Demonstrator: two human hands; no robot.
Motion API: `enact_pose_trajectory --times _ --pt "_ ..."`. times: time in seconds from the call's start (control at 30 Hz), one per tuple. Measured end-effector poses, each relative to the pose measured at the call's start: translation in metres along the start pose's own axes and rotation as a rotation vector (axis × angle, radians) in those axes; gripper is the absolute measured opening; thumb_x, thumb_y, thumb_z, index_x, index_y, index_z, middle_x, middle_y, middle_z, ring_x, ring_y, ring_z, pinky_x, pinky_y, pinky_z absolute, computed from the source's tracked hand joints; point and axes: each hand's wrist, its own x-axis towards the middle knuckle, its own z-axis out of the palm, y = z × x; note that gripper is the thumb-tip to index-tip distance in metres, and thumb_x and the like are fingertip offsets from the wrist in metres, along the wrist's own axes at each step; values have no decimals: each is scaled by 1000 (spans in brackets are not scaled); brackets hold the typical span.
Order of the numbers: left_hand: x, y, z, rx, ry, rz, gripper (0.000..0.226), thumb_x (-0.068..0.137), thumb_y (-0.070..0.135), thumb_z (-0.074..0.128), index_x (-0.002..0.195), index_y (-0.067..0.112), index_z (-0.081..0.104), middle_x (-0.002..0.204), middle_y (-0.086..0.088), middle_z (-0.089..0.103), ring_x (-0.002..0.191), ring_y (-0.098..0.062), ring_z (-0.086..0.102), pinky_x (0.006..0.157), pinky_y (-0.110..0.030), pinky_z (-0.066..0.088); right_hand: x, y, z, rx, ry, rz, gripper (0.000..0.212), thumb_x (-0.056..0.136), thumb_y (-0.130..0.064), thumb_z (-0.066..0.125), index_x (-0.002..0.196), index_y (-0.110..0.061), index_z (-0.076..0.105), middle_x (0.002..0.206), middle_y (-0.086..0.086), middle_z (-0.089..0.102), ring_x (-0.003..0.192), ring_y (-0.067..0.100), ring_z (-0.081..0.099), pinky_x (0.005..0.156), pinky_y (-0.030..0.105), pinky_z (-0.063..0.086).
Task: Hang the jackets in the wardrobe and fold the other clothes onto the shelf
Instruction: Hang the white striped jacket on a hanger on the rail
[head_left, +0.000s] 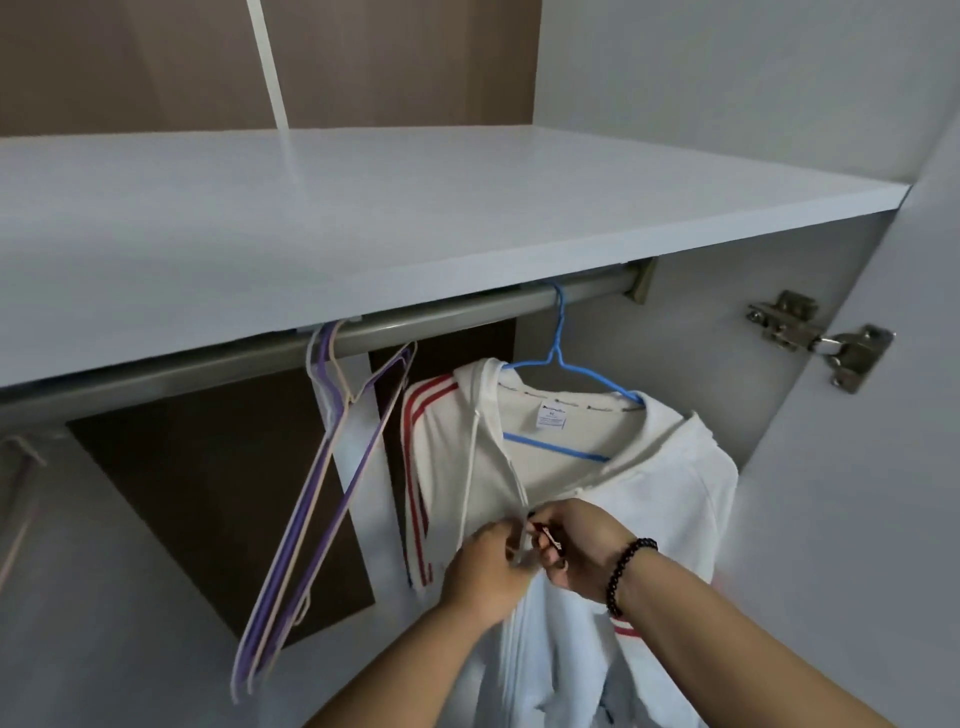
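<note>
A white hooded jacket with red stripes hangs on a blue hanger from the grey rail under the white shelf. My left hand pinches the left front edge of the jacket at chest height. My right hand, with a dark bead bracelet on its wrist, grips the jacket's zipper pull at the same spot. Both hands touch at the middle of the jacket front. The jacket's lower part runs out of view.
Several bare purple and pale hangers dangle from the rail left of the jacket. Another pale hanger shows at the far left. The wardrobe door hinge sits on the right side panel. The shelf top is bare.
</note>
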Motion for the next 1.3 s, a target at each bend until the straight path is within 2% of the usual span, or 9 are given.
enact_pose_trajectory --times 0.1,0.2,0.33,0.57,0.67,0.77,0.9,1.07,1.3 --pt "0 5 1 128 58 53 26 91 45 52 85 21 58 82 0 66 84 -22 63 61 -28 39 -8 -11 -2 -18 21 2 28 89 -7 43 62 -9 51 45 -2 43 31 7 36 30 15 27" --pt "-5 4 -1 195 78 70 52 91 53 52 61 14 34 56 -1 43 68 -28 52 54 -32 30 -13 -39 -7 56 34 -29 28 90 -8 41 63 -10 48 42 -5 41 29 5 36 30 13 24" --pt "-8 3 -10 171 68 72 60 91 53 54 57 11 28 51 -3 33 58 -24 36 53 -32 27 -16 -65 -5 102 -1 -58 28 92 -10 41 65 -8 49 40 -7 40 28 4 36 28 13 24" --pt "-6 -15 -21 164 20 8 53 88 43 61 57 11 33 63 -15 49 65 -34 47 53 -31 30 1 -17 -3 32 45 -169 26 97 -17 43 77 -12 59 52 -4 42 42 9 40 44 16 29" --pt "-5 -28 -22 92 1 -24 24 90 23 55 69 15 63 71 -1 64 75 -22 62 64 -28 49 13 9 -7 24 117 -164 23 97 -14 43 86 -9 62 55 -2 43 40 10 41 40 17 30" --pt "-3 -39 -27 76 -7 -60 20 92 17 51 88 19 71 90 7 71 86 -11 64 76 -26 53 21 32 -9 -17 163 -102 22 97 -12 44 85 -8 62 59 0 46 44 11 43 40 17 31" --pt "-7 -45 -32 8 -24 -120 23 90 19 55 73 32 63 80 15 67 83 -7 64 73 -19 48 20 60 -13 -53 142 -9 22 96 -13 44 82 -8 61 59 1 50 47 13 48 42 18 33" --pt "-20 -45 -38 -89 -15 -156 29 84 13 55 59 27 63 71 11 72 82 -14 70 77 -31 54 7 74 -22 -66 130 23 20 94 -14 44 82 -12 60 56 -2 51 47 12 47 41 19 34" --pt "-54 -19 -46 -296 14 -167 22 89 7 59 78 22 71 73 8 74 78 -13 72 82 -33 55 -38 60 -44 10 156 -201 22 95 -11 44 81 -10 62 57 0 51 49 14 47 48 22 33"
